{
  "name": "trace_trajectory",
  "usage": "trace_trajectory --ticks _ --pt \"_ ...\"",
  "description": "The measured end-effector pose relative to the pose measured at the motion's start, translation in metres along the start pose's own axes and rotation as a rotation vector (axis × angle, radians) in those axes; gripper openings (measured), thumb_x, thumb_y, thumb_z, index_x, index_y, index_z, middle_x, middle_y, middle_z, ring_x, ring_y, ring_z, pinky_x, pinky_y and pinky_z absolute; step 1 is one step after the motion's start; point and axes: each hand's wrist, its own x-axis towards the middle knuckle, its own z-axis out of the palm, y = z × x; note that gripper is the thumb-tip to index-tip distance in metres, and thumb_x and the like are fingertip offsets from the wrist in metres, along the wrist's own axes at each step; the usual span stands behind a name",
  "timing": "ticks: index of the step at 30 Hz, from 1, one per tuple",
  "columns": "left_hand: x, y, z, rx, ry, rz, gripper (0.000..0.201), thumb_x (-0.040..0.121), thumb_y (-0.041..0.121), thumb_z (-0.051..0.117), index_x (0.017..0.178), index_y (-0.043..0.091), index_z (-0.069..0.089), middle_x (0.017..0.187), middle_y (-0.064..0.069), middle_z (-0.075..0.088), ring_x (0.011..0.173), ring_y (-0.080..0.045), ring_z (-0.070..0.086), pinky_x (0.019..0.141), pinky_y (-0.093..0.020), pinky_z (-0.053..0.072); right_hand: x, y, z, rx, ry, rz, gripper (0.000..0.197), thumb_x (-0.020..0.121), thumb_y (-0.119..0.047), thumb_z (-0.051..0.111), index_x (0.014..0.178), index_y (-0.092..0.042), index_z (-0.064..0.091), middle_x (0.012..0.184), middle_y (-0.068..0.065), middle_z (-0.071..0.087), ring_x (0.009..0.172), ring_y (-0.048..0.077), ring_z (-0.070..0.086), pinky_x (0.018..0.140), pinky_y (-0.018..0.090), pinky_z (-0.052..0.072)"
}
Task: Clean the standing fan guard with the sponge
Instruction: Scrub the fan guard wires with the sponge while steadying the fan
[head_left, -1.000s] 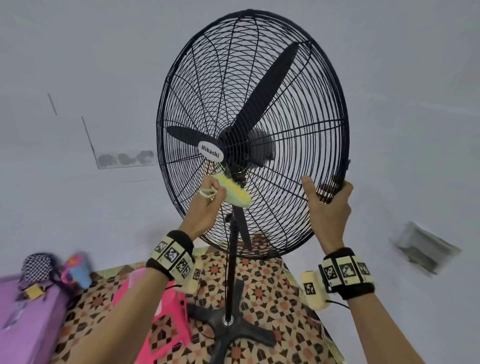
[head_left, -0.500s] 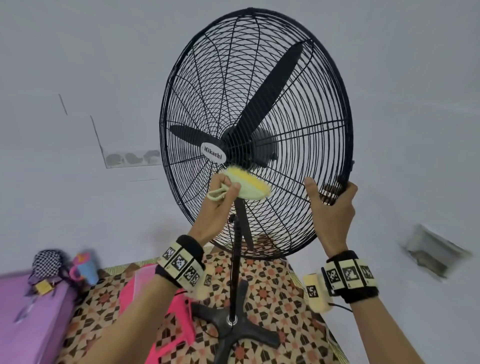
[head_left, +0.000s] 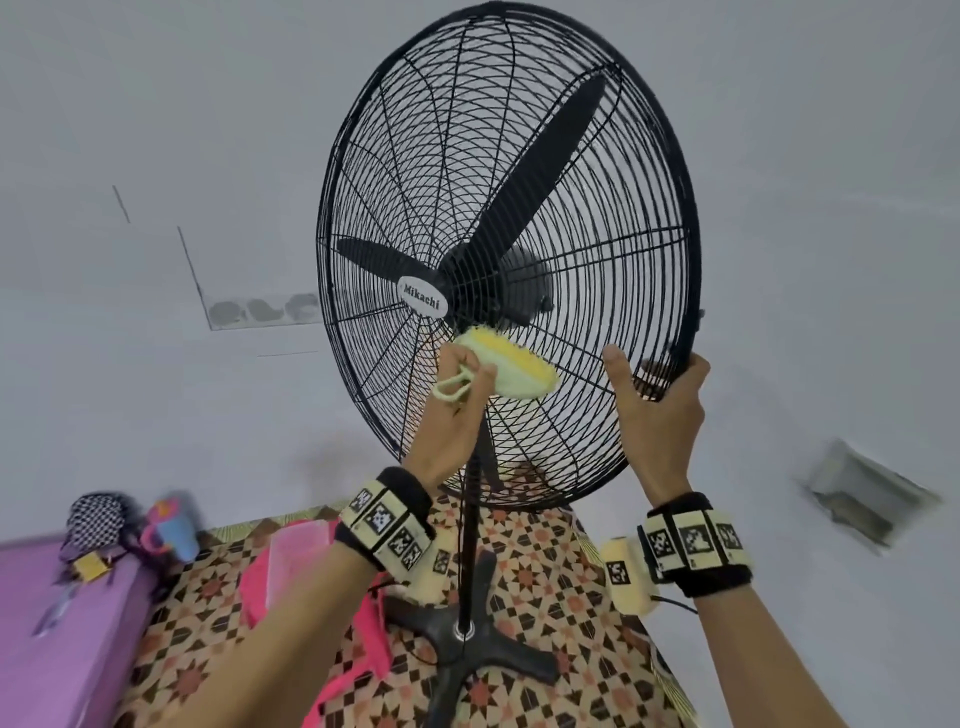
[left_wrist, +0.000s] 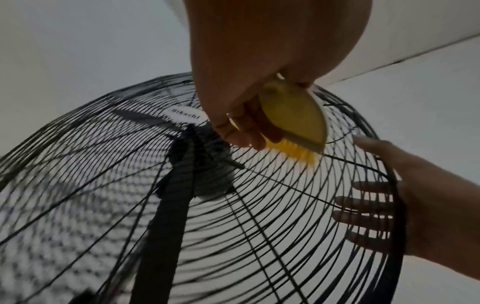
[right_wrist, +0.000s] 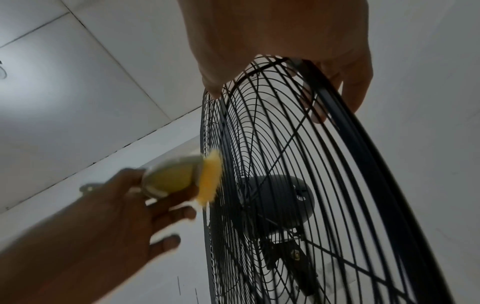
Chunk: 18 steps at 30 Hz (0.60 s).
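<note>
Fan guard: black round wire cage (head_left: 613, 218) of a standing fan, tilted back a little on its pole, with black blades and a white "Mikachi" hub badge (head_left: 422, 303) behind the wires.
Cleaning tool: pale green and yellow sponge-brush (head_left: 511, 371) with yellow bristles, lying against the front wires just below and to the right of the hub badge.
Left hand: the left hand (head_left: 451, 415) is curled round the tool's rear end, bristles turned to the guard; its loop hangs by the thumb.
Right hand: the right hand (head_left: 660, 400) clamps the guard's rim at lower right of the badge, thumb on the front wires, fingers hooked behind the rim, as the left wrist view shows (left_wrist: 363, 207).
Key relation: the tool's long axis slants down and rightward from the badge, roughly along a radial spoke, toward the right hand. The left hand is the nearer to the hub; the right hand sits at the outer rim, so the wires between them are what a stroke would likely cover next.
Progress: a judgement only, but wiping seems under way near the centre, with most of the cage left to do.
Risk: bristles could snag between the concentric wires.
Below the badge: black cross-shaped base (head_left: 467, 644) on a patterned mat (head_left: 540, 571).
</note>
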Motion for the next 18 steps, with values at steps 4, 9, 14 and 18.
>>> trace_trajectory --ticks 4,9,14,18 --pt "-0.015 -0.025 -0.011 0.181 -0.091 -0.082 0.019 0.112 0.028 0.043 0.109 0.010 0.039 0.095 -0.017 0.053 0.070 -0.014 0.049 0.061 -0.044 0.051 0.004 0.002 -0.005 0.019 0.016 0.017 0.076 0.082 -0.067 0.074 0.133 -0.020 0.043 0.123 -0.002 0.066 0.111 0.015 0.065 0.088 0.017 0.050" --pt "-0.022 0.006 -0.007 -0.010 -0.042 -0.013 0.025 0.110 0.037 0.047 0.106 0.014 0.040 0.094 -0.014 0.042 0.077 -0.018 0.042 0.068 -0.035 0.039 -0.001 -0.001 0.001 0.019 0.023 -0.004 0.074 0.082 -0.066 0.075 0.132 -0.020 0.044 0.122 -0.002 0.067 0.109 0.014 0.066 0.090 0.022 0.054" --pt "-0.026 0.023 0.028 -0.028 -0.065 0.022 0.015 0.112 0.023 0.043 0.106 0.010 0.039 0.092 -0.001 0.046 0.072 -0.004 0.047 0.062 -0.022 0.044 -0.001 -0.003 -0.001 0.048 -0.003 0.025 0.073 0.083 -0.063 0.076 0.133 -0.022 0.042 0.124 -0.006 0.064 0.110 0.009 0.063 0.076 -0.002 0.042" --pt "-0.052 -0.013 0.021 0.129 -0.086 -0.096 0.014 0.111 0.031 0.042 0.102 0.020 0.040 0.093 -0.016 0.055 0.069 -0.025 0.052 0.061 -0.056 0.056 0.001 -0.002 -0.007 0.058 -0.017 0.057 0.072 0.084 -0.062 0.075 0.133 -0.023 0.041 0.124 -0.008 0.062 0.111 0.008 0.062 0.077 -0.001 0.042"
